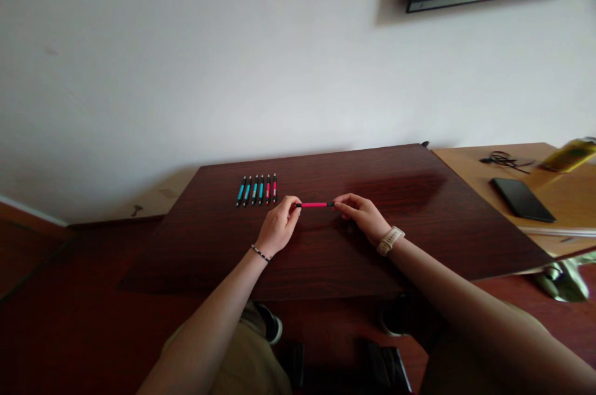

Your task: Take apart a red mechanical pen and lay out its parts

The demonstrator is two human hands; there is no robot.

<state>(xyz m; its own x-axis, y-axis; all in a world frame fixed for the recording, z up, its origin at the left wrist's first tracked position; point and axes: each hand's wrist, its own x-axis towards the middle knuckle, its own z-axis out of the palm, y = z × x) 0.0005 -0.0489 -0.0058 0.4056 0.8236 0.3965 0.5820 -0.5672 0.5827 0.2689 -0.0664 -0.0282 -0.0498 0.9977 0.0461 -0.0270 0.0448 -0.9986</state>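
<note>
Head view — pink pen [315, 204] between left fingers [290, 200] and right fingers [350, 199] — each end clamped.

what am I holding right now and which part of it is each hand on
A pink pen, held by its black ends: the left hand pinches one, the right hand the other.

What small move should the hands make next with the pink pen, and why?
Perhaps turn the pink pen parallel to the six pens on the table: the left hand and right hand hold it crosswise by its ends, while those lie side by side, pointing roughly toward the wall.
</note>
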